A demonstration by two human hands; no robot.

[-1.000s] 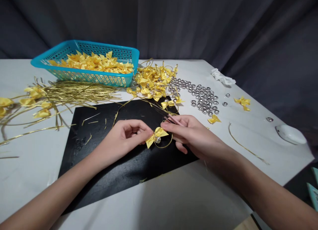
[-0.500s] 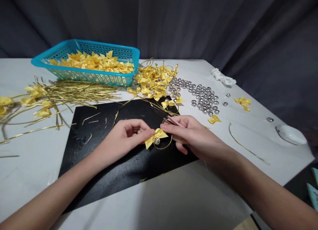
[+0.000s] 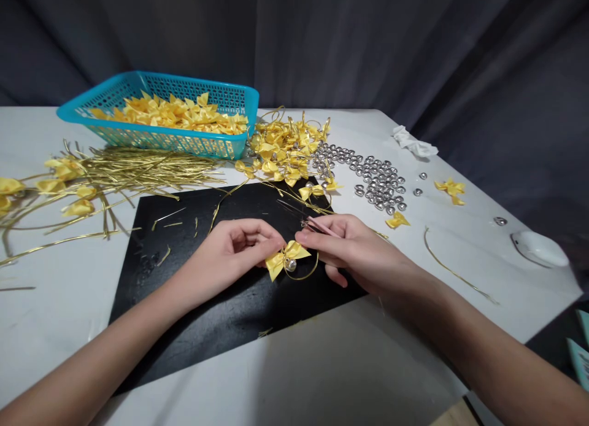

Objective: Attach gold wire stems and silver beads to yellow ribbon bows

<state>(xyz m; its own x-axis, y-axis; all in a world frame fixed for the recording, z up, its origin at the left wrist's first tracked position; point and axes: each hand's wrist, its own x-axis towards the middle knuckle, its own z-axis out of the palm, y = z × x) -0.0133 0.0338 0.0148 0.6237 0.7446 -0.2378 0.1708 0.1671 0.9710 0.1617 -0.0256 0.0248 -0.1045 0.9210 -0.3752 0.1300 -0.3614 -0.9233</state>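
Over the black mat [image 3: 221, 318], my left hand [image 3: 242, 248] pinches one side of a yellow ribbon bow [image 3: 275, 265]. A silver bell-like bead [image 3: 291, 264] sits at the bow's lower middle. From it a thin gold cord [image 3: 309, 274] curves round to the fingers of my right hand [image 3: 352, 245]. That hand is closed around pink-handled tweezers [image 3: 324, 226], whose thin dark tips point up and left, away from the bow. Its thumb and forefinger are pressed together near the bow's right side; whether they also grip the cord is hard to see.
Behind the mat stands a blue basket [image 3: 161, 131] of yellow bows. Gold cords [image 3: 151, 168] lie before it, and finished-looking bows [image 3: 280, 147] are heaped beside it. Silver beads [image 3: 380, 183] spread to the right, with a white computer mouse [image 3: 540, 249] near the table's right edge.
The bow has tilted and shifted slightly down and left in my left fingers, showing more of its ribbon. My right hand has barely moved and still holds the tweezers.
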